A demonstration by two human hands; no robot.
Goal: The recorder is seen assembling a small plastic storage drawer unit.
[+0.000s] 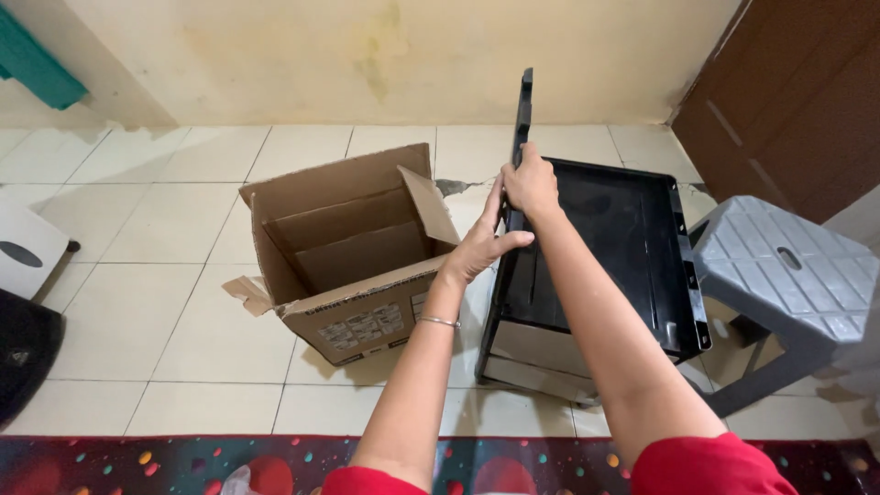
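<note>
Black flat panel (522, 137), thin and seen edge-on, stands upright on the floor between an open cardboard box and a shallow black tray-like casing. We hold it with both hands near its middle. Our right hand (530, 183) is wrapped around the panel's edge, fingers closed on it. Our left hand (481, 243) sits just below, thumb stretched toward the panel and fingers pressed along its side; it seems to steady the panel more than carry it. Held this way, the panel stays vertical and clear of both neighbours.

Lying flat beside the panel, the black casing (632, 247) has a raised rim and a bare, glossy inside; nothing lies in it. It rests on a lighter slab whose front edge shows beneath.

To the left, the cardboard box (353, 266) is tipped toward us with its flaps spread. As far as we can see, it holds only a folded cardboard insert.

On the right, a grey plastic stool (788, 266) stands near the casing. Pale floor tiles (165, 275) run back to a cream wall, and a patterned rug (183, 463) lies at our knees.
</note>
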